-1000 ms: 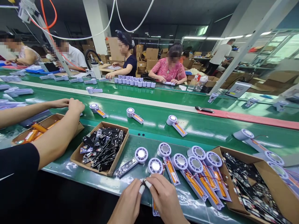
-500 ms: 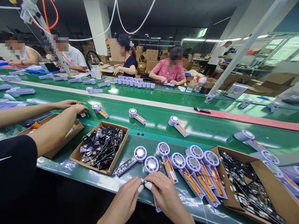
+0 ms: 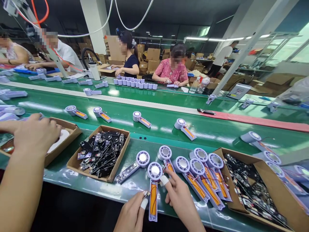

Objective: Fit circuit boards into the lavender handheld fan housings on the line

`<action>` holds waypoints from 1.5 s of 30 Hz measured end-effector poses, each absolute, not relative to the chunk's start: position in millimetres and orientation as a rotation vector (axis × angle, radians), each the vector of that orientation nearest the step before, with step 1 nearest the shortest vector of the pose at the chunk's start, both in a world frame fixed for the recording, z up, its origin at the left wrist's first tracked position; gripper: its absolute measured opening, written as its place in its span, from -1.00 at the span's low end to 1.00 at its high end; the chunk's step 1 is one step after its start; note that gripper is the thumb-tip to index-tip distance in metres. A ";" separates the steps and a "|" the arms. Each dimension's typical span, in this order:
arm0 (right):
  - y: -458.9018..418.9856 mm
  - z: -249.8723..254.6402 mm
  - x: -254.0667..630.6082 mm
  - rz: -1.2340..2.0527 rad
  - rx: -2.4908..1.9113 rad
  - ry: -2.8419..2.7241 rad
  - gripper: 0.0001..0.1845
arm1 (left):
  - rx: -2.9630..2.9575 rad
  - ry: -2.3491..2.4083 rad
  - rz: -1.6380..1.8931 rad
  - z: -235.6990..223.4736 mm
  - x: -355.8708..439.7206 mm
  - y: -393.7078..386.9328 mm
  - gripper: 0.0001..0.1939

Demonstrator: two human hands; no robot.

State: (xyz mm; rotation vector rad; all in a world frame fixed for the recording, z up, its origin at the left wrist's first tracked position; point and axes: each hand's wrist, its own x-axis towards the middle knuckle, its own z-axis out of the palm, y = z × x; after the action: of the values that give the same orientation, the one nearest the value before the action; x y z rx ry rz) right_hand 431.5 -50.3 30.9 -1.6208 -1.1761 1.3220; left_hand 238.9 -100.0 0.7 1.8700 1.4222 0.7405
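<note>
Fan of pale plastic (image 3: 154, 170) touches the open right hand (image 3: 181, 201), beside half-open left hand (image 3: 131, 214).

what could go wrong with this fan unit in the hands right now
The thin wires beside the orange battery of the handheld fan unit could snag on the right hand. Its lower end seems to overhang the bench edge near the left hand, so it might slip off. The neighbouring fan units lie close, so a knock could tangle their wires.
</note>
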 end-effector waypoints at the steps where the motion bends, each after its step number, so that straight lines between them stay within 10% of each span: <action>1: -45.1 32.4 430.3 1.297 -1.630 -1.166 -0.44 | 1.867 1.420 0.756 3.4 241.9 -98.4 -0.64; 22: -57.1 38.8 453.3 0.737 -1.618 -1.356 -0.71 | 1.384 1.504 0.976 21.5 246.1 -89.5 -0.52; 45: -61.7 51.3 412.1 1.156 -1.311 -1.717 -0.75 | 1.463 1.699 1.082 19.6 251.8 -106.9 -0.58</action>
State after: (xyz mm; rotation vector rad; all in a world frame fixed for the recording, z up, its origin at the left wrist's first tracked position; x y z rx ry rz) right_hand 412.1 -61.7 51.3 -1.3113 -1.7172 1.1557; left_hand 251.8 -106.9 19.6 1.4632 1.6988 1.0823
